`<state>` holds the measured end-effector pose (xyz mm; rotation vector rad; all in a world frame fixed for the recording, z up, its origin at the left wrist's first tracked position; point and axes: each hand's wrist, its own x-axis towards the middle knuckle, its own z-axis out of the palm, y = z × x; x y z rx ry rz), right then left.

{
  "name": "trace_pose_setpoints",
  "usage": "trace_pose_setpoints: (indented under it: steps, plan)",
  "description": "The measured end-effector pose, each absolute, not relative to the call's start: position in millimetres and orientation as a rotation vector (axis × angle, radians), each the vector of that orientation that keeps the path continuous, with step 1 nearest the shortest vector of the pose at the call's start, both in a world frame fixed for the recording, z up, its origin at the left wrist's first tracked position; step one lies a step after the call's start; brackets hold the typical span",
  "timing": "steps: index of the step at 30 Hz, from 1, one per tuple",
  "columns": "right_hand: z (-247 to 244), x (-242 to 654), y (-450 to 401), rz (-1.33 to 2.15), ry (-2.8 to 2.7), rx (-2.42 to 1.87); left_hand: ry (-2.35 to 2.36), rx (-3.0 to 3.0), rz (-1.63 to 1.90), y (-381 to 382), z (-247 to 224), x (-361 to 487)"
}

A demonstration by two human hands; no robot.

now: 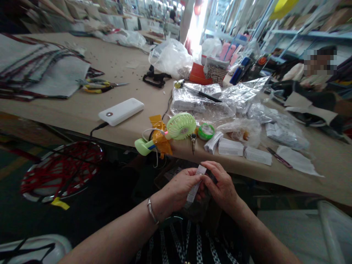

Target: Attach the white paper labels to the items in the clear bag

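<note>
Between my two hands, just off the table's near edge, is a small white printed label (194, 189). My left hand (183, 185), with a metal bangle at the wrist, pinches it between thumb and fingers. From the other side my right hand (220, 183) closes its thumb and fingers on the label's upper part. On the table beyond lie stacks of similar labels (230, 147), with another stack (257, 156) to their right. A green roll of tape (206, 131) sits behind them, close to a small screwdriver-like tool (193, 143).
A green fan (181, 126) is taped to the table edge. Behind it are a white power bank (121, 112), pliers (97, 86), plastic-wrapped label bundles (192, 99) and a pen (279, 158). A red-strapped stool (62, 170) stands at left; a person (316, 73) sits at right.
</note>
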<state>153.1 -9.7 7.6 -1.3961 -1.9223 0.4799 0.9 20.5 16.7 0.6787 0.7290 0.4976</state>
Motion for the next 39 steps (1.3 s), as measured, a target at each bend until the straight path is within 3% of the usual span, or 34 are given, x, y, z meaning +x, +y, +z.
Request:
trace_pose_setpoints:
  steps: [5,12,15,23,31,39]
  plan:
    - [6.6,150.0,-10.5,0.635,-1.788,-1.433,0.717,0.668,0.511,21.0,16.5,0.4]
    - [5.3,146.2,2.8,1.364,-1.122,-1.280,0.750,0.730,0.595,17.1,10.8,0.2]
    - [0.6,144.4,8.9,1.474,-1.016,-1.236,0.779,0.800,0.632,16.6,9.0,-0.2]
    - [-0.1,134.2,20.9,1.315,-1.122,-1.312,0.892,1.003,0.749,22.7,3.2,-2.3]
    - [-0.5,130.8,34.8,0.882,-1.469,-1.483,1.145,1.368,0.915,40.9,6.3,-9.5]
    - [-0.6,127.5,40.8,0.770,-1.532,-1.489,1.185,1.542,1.006,52.3,-0.6,-10.4]
